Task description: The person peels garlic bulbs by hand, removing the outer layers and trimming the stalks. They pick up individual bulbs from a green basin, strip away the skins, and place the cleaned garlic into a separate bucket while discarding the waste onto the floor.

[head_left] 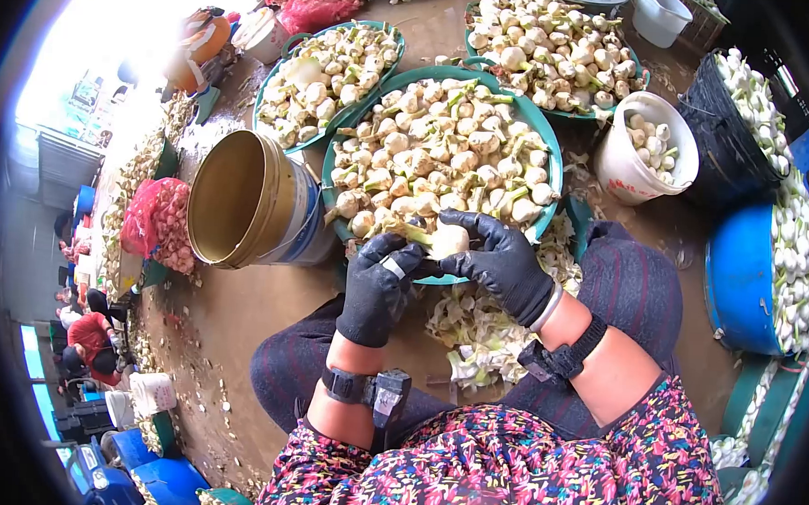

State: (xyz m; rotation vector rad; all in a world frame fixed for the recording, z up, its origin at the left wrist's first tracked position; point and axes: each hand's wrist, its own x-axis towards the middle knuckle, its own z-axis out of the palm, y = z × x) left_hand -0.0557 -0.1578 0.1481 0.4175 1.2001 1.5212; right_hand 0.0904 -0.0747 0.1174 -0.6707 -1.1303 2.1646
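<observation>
Both my hands wear black gloves and meet over the near rim of a green tub (553, 151) heaped with garlic bulbs. My right hand (505, 268) is closed round a whitish garlic bulb (450, 242), thumb and forefinger on its side. A pale green stem points left from the bulb. My left hand (376, 283) is closed at the stem side, fingers curled, with a white band round one finger. Whether it also holds a small tool is hidden by the fingers. Peeled skins and leaves (482, 333) lie on the floor below my hands.
An open, tan-lined bucket (235, 200) stands left of the tub. Two more heaped tubs (326, 78) (557, 56) are behind. To the right are a white bucket (643, 155) with bulbs, a black tub (730, 127) and a blue tub (746, 281). A person in red (92, 338) sits far left.
</observation>
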